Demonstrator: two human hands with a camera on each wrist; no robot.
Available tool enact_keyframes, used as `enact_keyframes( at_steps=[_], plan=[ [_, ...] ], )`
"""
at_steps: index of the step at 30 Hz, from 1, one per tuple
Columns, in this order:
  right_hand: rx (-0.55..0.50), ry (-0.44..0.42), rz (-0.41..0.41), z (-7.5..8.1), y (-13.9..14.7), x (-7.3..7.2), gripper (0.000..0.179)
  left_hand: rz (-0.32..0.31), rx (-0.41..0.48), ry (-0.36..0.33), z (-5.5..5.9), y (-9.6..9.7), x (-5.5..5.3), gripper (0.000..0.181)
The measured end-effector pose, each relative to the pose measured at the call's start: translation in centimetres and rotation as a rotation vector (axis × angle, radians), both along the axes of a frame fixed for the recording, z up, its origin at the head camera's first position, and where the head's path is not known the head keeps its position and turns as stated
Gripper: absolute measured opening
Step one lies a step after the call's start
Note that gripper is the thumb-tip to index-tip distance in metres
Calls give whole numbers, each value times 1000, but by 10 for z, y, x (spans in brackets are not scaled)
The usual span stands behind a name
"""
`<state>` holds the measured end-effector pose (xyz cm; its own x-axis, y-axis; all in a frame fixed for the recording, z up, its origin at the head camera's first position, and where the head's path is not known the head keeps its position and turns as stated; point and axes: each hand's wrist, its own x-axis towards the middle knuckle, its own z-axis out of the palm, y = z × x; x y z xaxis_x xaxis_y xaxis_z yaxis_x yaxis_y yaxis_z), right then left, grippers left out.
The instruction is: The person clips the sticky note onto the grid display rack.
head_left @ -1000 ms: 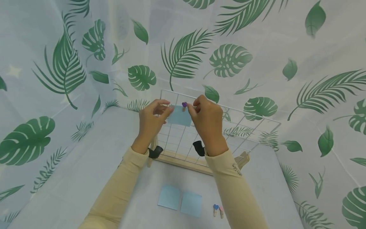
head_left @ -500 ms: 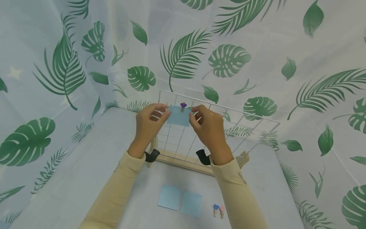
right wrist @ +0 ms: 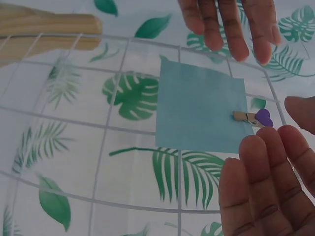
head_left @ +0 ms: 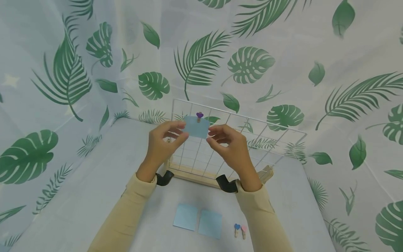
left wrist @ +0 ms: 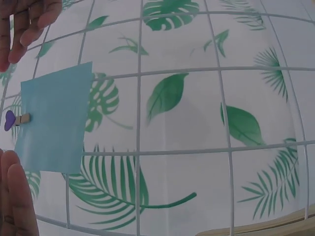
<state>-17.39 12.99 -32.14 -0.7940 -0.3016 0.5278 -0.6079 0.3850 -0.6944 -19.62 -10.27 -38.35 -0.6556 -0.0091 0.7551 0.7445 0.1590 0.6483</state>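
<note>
A light blue square paper (head_left: 196, 129) hangs on the white wire grid (head_left: 267, 122). At its top edge a small wooden clothespin (right wrist: 244, 117) with a purple heart (head_left: 199, 114) clips it to the grid. Beside the paper's left edge is my left hand (head_left: 161, 141), fingers relaxed and holding nothing. On the other side my right hand (head_left: 232, 145) stands with loose, parted fingers, also holding nothing. The left wrist view shows a gap between the paper (left wrist: 55, 120) and the hands to either side.
Two more light blue papers (head_left: 185, 217) lie on the white table (head_left: 151, 227). To their right are two clothespins, one with a blue heart (head_left: 237, 226) and one with a pink heart (head_left: 244, 228). A wooden base (head_left: 195, 176) supports the grid. Leaf-patterned cloth surrounds the table.
The right hand let go of the purple-heart clothespin and moved down to the paper's right side. Both hands then drew back and lower; the paper stays clipped on the grid.
</note>
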Motion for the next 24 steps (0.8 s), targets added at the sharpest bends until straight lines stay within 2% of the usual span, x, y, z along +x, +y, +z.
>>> enact_keyframes(
  at_steps=[6, 15, 24],
  plan=[
    [-31, -69, 23, -4, 6, 7, 29, -46, 0, -56, -3, 1, 7, 40],
    [-35, -89, 25, -15, 18, 13, 33, -84, -4, -113, -7, 3, 17, 43],
    [-79, -108, 59, -30, 29, 19, 35, -117, -55, -193, -11, 5, 27, 47]
  ],
)
